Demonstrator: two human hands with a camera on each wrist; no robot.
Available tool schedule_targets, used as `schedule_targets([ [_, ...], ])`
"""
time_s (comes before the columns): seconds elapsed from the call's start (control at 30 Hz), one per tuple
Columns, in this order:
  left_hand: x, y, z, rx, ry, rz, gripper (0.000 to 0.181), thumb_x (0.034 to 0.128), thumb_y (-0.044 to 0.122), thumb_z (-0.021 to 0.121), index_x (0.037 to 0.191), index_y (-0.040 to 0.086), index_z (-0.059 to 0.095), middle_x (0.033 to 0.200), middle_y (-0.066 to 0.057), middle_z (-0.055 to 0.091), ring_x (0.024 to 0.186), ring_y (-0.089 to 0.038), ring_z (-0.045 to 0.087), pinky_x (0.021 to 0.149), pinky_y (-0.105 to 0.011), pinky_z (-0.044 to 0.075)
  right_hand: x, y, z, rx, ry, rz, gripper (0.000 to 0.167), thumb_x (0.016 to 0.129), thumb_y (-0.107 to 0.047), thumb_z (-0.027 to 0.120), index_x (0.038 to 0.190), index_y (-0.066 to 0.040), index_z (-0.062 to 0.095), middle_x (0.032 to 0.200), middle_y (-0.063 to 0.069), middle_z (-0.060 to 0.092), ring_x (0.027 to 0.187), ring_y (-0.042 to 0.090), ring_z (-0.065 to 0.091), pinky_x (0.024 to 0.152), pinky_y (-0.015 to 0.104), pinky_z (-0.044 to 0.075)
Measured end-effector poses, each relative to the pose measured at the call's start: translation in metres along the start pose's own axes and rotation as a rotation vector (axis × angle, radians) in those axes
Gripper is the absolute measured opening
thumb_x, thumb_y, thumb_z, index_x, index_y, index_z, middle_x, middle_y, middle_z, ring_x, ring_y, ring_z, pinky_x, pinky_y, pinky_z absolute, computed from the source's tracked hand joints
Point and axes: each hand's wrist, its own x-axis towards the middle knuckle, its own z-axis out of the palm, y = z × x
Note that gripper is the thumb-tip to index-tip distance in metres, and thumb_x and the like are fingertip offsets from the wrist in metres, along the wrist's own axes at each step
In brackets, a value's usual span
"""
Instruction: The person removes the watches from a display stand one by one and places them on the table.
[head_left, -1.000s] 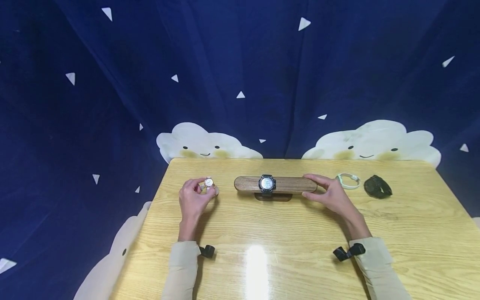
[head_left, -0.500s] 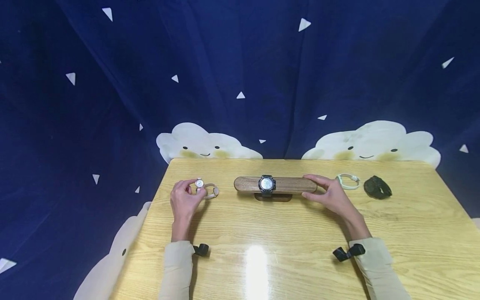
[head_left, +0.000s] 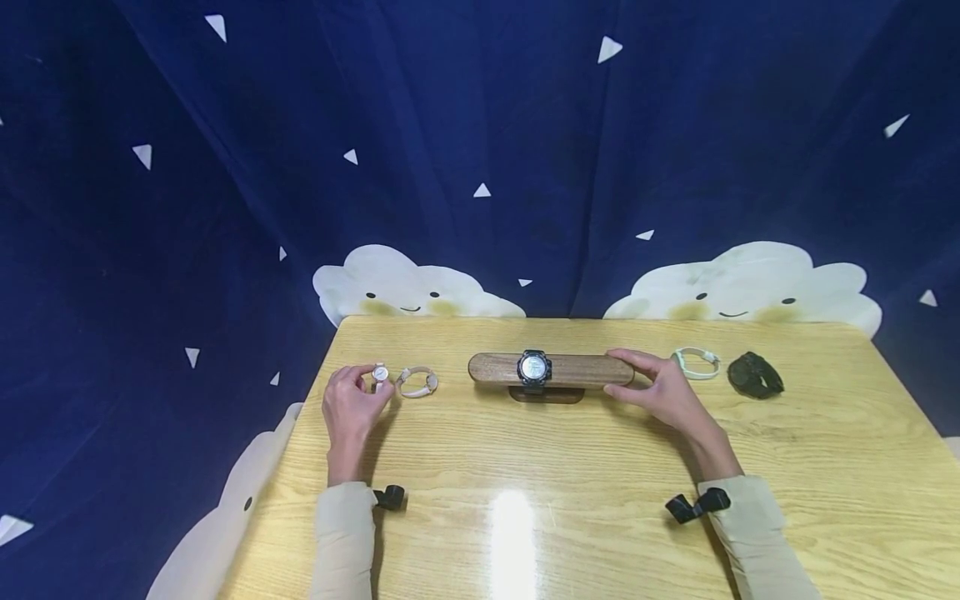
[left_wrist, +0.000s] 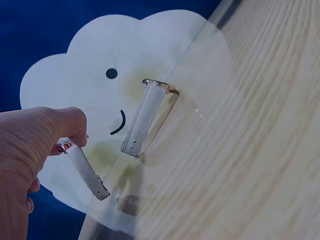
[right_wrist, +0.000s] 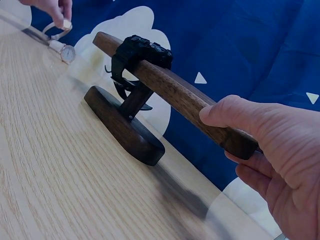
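My left hand (head_left: 354, 407) pinches a small white-strapped watch (head_left: 380, 373) between thumb and fingers, at the table's left side. In the left wrist view the strap (left_wrist: 86, 171) hangs down from the fingertips. Just right of it, a second light-strapped watch (head_left: 432, 382) rests on its side on the table. My right hand (head_left: 670, 402) grips the right end of a dark wooden watch stand (head_left: 579, 370), thumb on the near side of the bar in the right wrist view. A chunky black watch (head_left: 534, 367) is strapped around the middle of that bar.
A pale green and white band (head_left: 701, 375) lies right of the stand, past my right hand. Farther right is a black watch (head_left: 750, 374). The wooden table (head_left: 600, 500) ends at a dark blue curtain (head_left: 480, 100) with cloud and triangle prints.
My left hand has moved left with the white-strapped watch, away from the second light-strapped watch, now fully uncovered. The right hand and the stand have stayed put.
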Motion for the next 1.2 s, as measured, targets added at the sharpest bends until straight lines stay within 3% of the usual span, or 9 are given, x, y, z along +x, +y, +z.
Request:
schedule_targets([
  [0.07, 0.0, -0.002, 0.0, 0.009, -0.002, 0.004, 0.03, 0.0727, 0.018, 0.083, 0.1, 0.006, 0.081, 0.077, -0.014, 0.064, 0.077, -0.028, 0.055, 0.065, -0.043, 0.045, 0.0, 0.001, 0.0, 0.006, 0.003, -0.013, 0.054, 0.086, -0.014, 0.088, 0.136, -0.01, 0.069, 0.138, 0.013, 0.067, 0.132, 0.017, 0.058, 0.107, 0.01, 0.039],
  [0.2, -0.001, -0.006, 0.0, 0.018, -0.001, 0.007, 0.029, 0.0728, 0.017, 0.083, 0.099, 0.006, 0.082, 0.076, -0.013, 0.063, 0.077, -0.028, 0.055, 0.064, -0.042, 0.044, 0.0, 0.0, 0.001, 0.017, 0.006, -0.022, 0.052, 0.086, -0.013, 0.088, 0.135, -0.009, 0.07, 0.137, 0.014, 0.068, 0.129, 0.007, 0.058, 0.107, 0.009, 0.039],
  [0.5, -0.003, -0.011, 0.002, 0.047, -0.013, 0.043, 0.027, 0.0739, 0.015, 0.081, 0.098, 0.004, 0.08, 0.077, -0.012, 0.064, 0.078, -0.03, 0.057, 0.064, -0.044, 0.047, 0.0, -0.003, 0.001, 0.008, 0.002, -0.017, 0.052, 0.086, -0.014, 0.088, 0.135, -0.009, 0.07, 0.138, 0.017, 0.067, 0.132, 0.034, 0.059, 0.107, 0.013, 0.041],
  [0.9, -0.001, -0.013, 0.006, 0.126, -0.057, 0.115, 0.025, 0.0759, 0.013, 0.079, 0.099, 0.003, 0.081, 0.08, -0.013, 0.071, 0.082, -0.033, 0.063, 0.069, -0.046, 0.052, -0.001, -0.003, 0.001, 0.021, 0.008, -0.01, 0.052, 0.085, -0.012, 0.088, 0.134, -0.008, 0.07, 0.137, 0.017, 0.068, 0.132, 0.033, 0.059, 0.107, 0.014, 0.042],
  [1.2, -0.004, -0.014, 0.01, 0.132, -0.081, 0.113, 0.02, 0.0797, 0.011, 0.078, 0.098, 0.003, 0.081, 0.077, -0.011, 0.068, 0.079, -0.032, 0.061, 0.067, -0.046, 0.052, -0.001, -0.003, 0.001, 0.012, 0.008, -0.007, 0.053, 0.085, -0.012, 0.088, 0.135, -0.009, 0.07, 0.137, 0.016, 0.068, 0.132, 0.031, 0.059, 0.11, 0.021, 0.044],
])
